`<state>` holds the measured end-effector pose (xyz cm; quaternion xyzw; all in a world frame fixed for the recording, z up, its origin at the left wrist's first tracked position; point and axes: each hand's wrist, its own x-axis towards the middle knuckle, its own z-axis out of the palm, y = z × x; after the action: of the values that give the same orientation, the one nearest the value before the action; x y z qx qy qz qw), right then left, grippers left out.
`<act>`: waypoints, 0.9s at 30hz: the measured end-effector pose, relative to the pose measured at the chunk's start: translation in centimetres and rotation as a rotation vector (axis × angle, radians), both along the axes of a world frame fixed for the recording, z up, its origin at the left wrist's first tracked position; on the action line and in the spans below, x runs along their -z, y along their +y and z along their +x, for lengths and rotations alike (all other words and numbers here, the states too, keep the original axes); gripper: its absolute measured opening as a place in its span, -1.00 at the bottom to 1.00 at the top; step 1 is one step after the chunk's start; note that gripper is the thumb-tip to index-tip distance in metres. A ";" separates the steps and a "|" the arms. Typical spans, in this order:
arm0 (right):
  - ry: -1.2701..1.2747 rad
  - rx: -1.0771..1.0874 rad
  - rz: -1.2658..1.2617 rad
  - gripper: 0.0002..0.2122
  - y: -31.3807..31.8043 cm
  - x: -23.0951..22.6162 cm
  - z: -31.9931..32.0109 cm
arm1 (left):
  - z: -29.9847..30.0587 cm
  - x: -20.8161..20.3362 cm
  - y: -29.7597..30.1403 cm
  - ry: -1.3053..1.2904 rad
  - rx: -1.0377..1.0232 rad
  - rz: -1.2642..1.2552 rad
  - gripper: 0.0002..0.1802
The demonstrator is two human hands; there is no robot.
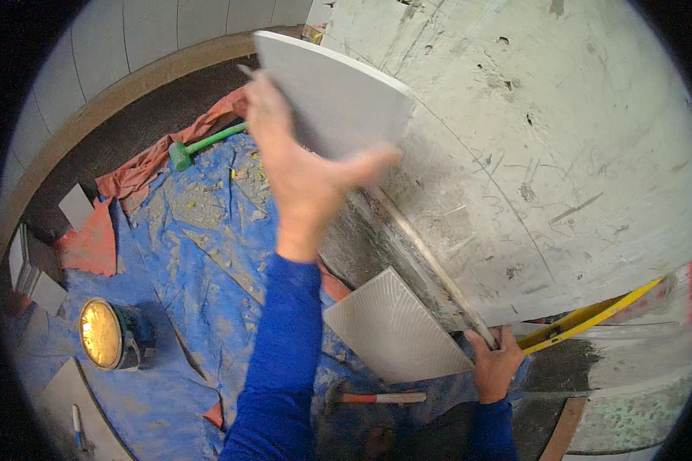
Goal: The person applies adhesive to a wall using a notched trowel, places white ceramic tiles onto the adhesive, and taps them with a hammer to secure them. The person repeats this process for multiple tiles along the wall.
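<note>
My left hand [307, 173], blurred, grips a grey tile [338, 96] by its lower left corner, with the fingers along the left edge and the thumb across the lower edge. A thin pointed piece, too blurred to name, sticks out by those fingertips. The tile stands tilted at the pale, marked wall [500, 138]. My right hand [496, 365] is closed round the near end of a long narrow metal strip [427, 250] running along the wall's lower edge. Beside that hand is a yellow spirit level [592, 316]. Between my arms lies another tile [396, 326] with a ridged face.
A dusty blue tarp [215, 230] spreads over the floor. On it are a green mallet [181, 156], a bucket [111, 334] and a tool with a red and white handle [380, 398]. Several tiles [34, 269] stand at the left. A reddish cloth [142, 173] lies along the back.
</note>
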<state>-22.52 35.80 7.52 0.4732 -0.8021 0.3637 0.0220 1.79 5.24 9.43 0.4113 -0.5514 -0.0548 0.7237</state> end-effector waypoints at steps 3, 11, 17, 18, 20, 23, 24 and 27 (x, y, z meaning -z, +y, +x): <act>0.062 0.078 0.115 -0.72 0.0 -0.2 0.0 | 4.2 -0.7 -6.6 0.182 0.116 0.097 0.55; -0.036 0.021 0.033 -0.71 0.1 0.0 0.0 | 4.5 0.7 -15.5 -0.133 -0.010 0.130 0.59; 0.036 0.078 0.034 -0.64 0.2 0.5 -0.3 | 2.3 1.6 -16.1 -0.135 0.146 0.095 0.65; -0.001 0.065 0.014 -0.62 0.2 0.6 -0.4 | 2.2 1.7 -15.9 -0.122 0.202 0.087 0.66; 0.039 0.063 0.069 -0.63 0.3 0.4 -0.5 | 1.8 2.0 -15.6 -0.150 0.192 0.126 0.61; 0.074 0.060 0.068 -0.64 0.3 0.1 -0.5 | 1.6 2.3 -15.4 -0.151 0.205 0.118 0.59; 0.034 0.055 0.087 -0.65 0.3 0.0 -0.5 | 1.6 2.4 -15.5 -0.154 0.225 0.111 0.59; -0.039 0.275 0.266 -0.61 0.2 -0.3 -0.2 | 1.7 2.8 -15.9 -0.156 0.300 0.088 0.67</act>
<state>-22.69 35.98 7.81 0.3509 -0.9004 0.2571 -0.0066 3.53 -10.63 6.59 0.3588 -0.6582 -0.1541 0.6437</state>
